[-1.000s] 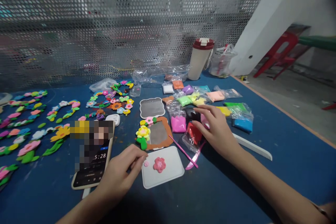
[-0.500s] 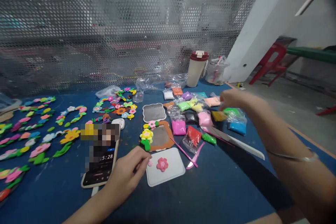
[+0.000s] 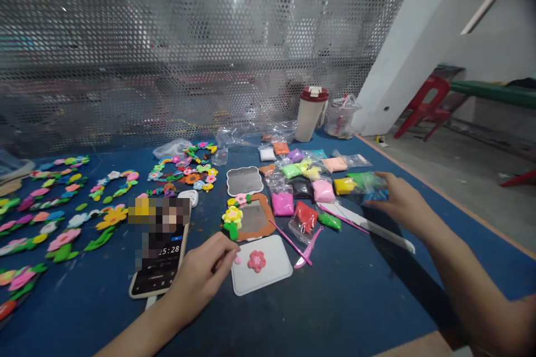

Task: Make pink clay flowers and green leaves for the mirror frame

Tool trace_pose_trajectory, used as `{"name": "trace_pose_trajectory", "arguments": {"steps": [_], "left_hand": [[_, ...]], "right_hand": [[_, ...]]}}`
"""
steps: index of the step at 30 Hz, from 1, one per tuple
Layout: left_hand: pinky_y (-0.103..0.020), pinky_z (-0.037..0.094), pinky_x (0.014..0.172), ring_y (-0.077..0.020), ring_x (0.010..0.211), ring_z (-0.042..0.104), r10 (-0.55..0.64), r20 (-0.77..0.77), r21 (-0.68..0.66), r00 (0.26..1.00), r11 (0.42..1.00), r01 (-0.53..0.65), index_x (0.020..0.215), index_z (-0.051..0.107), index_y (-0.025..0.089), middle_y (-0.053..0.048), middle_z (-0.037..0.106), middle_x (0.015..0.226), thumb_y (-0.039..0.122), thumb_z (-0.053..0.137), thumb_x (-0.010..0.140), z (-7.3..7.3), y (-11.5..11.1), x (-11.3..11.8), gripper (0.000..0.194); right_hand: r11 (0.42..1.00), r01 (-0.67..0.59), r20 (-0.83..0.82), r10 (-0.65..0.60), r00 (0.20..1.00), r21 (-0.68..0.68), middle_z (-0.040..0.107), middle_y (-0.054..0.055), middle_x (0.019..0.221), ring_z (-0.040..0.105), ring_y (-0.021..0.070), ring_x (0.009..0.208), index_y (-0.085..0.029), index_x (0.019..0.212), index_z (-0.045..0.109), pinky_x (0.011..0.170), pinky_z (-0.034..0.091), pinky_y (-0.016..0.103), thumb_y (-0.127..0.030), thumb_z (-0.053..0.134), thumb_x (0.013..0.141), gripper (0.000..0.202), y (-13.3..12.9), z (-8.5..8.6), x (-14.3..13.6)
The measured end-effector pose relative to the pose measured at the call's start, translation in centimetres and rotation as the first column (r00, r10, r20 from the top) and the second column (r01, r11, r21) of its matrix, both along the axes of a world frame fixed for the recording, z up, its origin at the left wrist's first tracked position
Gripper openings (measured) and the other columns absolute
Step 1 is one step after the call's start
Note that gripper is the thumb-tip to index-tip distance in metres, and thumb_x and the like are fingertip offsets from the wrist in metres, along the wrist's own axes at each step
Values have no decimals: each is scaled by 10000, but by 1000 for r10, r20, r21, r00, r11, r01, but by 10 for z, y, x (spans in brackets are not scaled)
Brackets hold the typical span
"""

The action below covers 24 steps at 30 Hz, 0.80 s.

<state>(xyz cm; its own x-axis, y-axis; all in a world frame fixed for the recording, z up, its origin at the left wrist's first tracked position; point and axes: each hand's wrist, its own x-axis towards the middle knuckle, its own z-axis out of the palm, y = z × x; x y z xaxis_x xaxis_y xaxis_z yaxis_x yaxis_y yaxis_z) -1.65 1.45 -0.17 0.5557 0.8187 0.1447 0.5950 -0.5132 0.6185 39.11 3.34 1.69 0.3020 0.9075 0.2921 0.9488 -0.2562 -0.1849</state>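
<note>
My left hand (image 3: 208,268) rests at the left edge of a white tray (image 3: 274,281), fingers curled together. Beside its fingertips is a small pink clay piece (image 3: 237,260); whether they pinch anything is hidden. A pink clay flower (image 3: 257,261) lies on the tray. Behind it stands a brown-framed mirror (image 3: 255,217) with clay flowers on its left side. On the right, my right hand (image 3: 402,203) closes its thumb and fingers around a packet of blue clay (image 3: 376,195), partly covering it. A packet of green clay (image 3: 363,179) lies just beyond the fingers.
Several clay packets, including a red clay packet (image 3: 305,217), spread across the middle. A white comb (image 3: 372,226) and pink modelling tools (image 3: 309,248) lie nearer. A phone (image 3: 161,268) sits by my left arm, with flower-decorated frames (image 3: 113,184) farther left. A lidded cup (image 3: 310,117) stands behind.
My right hand has come down and right from above the peach and yellow packets to the blue one. My left hand stays by the tray. The view has shifted slightly.
</note>
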Motion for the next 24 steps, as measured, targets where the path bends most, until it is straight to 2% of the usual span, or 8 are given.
{"name": "trace_pose_trajectory", "arguments": {"steps": [3,5,7,8,9,12,16,24], "left_hand": [[-248,431,659,-147,723,555,35,15,8,999,999,-35,832,552,195,-15,573,787,260,368,920,0,2,1,215],[-247,431,664,-145,727,554,47,24,10,999,999,-48,832,557,190,-15,576,790,250,377,917,0,3,2,208],[-244,428,665,-141,730,551,43,30,1,999,999,-43,833,558,187,-15,576,794,243,384,915,-1,3,2,200],[-241,426,664,-139,732,550,37,33,-6,999,999,-37,833,557,186,-13,575,797,241,385,914,-1,3,2,198],[-239,424,663,-137,734,548,32,36,-12,999,999,-31,828,555,187,-11,572,797,240,383,914,-2,2,1,199],[-236,417,667,-133,740,542,19,44,-16,999,1000,-19,818,550,187,-6,563,793,231,380,914,-3,1,0,201],[-236,413,682,-128,741,542,20,49,-10,999,1000,-19,812,554,186,-2,560,795,215,389,908,-3,1,-1,193],[-243,414,685,-131,738,537,22,42,-13,999,1000,-22,823,557,187,-8,556,801,209,380,908,-3,3,-1,198]], "right_hand": [[963,96,8,-101,995,250,504,280,1099,476,385,1064,-44,1172,462,817,389,461,-167,542,773,426,-8,23,-20],[933,93,-12,-94,995,347,478,247,1168,449,350,1111,-83,1215,425,875,360,445,-199,514,804,436,-12,37,-45],[941,-101,-250,188,950,323,571,135,1060,554,264,956,-174,1160,471,807,420,376,-282,568,795,393,-12,43,-79],[925,-320,-507,380,773,206,597,101,1015,583,239,881,-201,1150,476,752,447,362,-327,571,797,387,-11,42,-98],[835,-543,-723,430,541,89,604,85,1027,592,232,872,-217,1148,487,738,460,362,-350,592,781,404,-10,38,-117],[647,-762,-867,393,307,24,647,33,937,617,194,845,-205,1025,577,713,496,305,-306,634,746,302,-2,16,-163],[600,-799,-893,379,241,38,643,25,952,609,180,866,-194,1004,576,732,495,294,-258,640,736,283,6,-7,-183],[608,-793,-900,363,241,33,632,31,919,605,180,814,-196,995,571,688,498,295,-246,651,721,290,8,-11,-178]]}}
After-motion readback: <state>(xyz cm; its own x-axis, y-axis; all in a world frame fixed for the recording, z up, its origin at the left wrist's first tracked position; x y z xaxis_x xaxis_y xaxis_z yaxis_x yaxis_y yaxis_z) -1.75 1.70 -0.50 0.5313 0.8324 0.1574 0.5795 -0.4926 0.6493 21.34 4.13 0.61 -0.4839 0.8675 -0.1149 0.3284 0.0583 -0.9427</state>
